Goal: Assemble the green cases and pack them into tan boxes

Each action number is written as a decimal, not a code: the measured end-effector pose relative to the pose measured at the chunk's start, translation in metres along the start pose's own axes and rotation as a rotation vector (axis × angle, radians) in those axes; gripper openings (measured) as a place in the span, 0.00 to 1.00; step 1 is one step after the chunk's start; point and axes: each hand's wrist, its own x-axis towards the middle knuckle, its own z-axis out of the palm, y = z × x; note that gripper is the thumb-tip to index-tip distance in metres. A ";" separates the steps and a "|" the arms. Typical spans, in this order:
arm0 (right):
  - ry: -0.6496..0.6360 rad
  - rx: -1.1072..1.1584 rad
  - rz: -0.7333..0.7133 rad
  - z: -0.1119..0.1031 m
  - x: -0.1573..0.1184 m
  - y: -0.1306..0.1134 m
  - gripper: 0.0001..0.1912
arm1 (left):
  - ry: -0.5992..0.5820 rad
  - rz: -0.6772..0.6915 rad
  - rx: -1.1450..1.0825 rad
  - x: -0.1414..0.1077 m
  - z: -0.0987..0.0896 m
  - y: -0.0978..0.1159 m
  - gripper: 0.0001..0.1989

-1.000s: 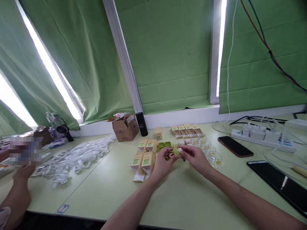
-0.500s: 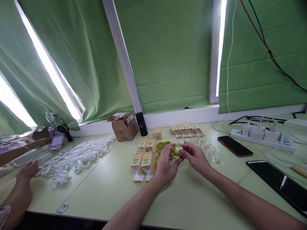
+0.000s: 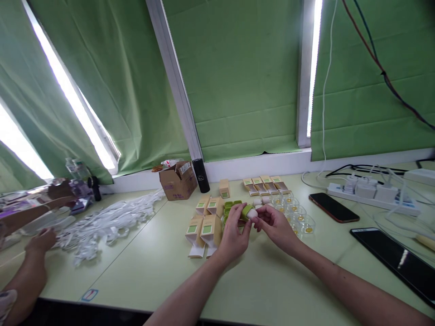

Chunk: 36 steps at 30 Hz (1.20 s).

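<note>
In my left hand is a small green square cup, tilted to the right and pinched between thumb and fingers. A white block with rounded edges sits at the cup's right end. My right hand is closed, its thumb and fingertips against the block's right side. Behind my left hand stand more green cups, partly hidden by it. Several white-pink pieces lie behind my fingers. Right of them are rows of clear cups with yellow centres.
Open cardboard boxes stand left of my hands, and flatter ones lie behind. Two phones and a power strip with cables are at right. Farther left are a carton, a black bottle, white straps and another person's hand.
The green cup has been turned in my left hand, so its white block now shows more fully and points down to the right. At far left, the other person's arm has shifted.
</note>
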 end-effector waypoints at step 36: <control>-0.055 -1.007 -0.831 -0.014 -0.004 0.008 0.22 | 0.000 -0.255 -0.466 0.006 0.012 0.002 0.23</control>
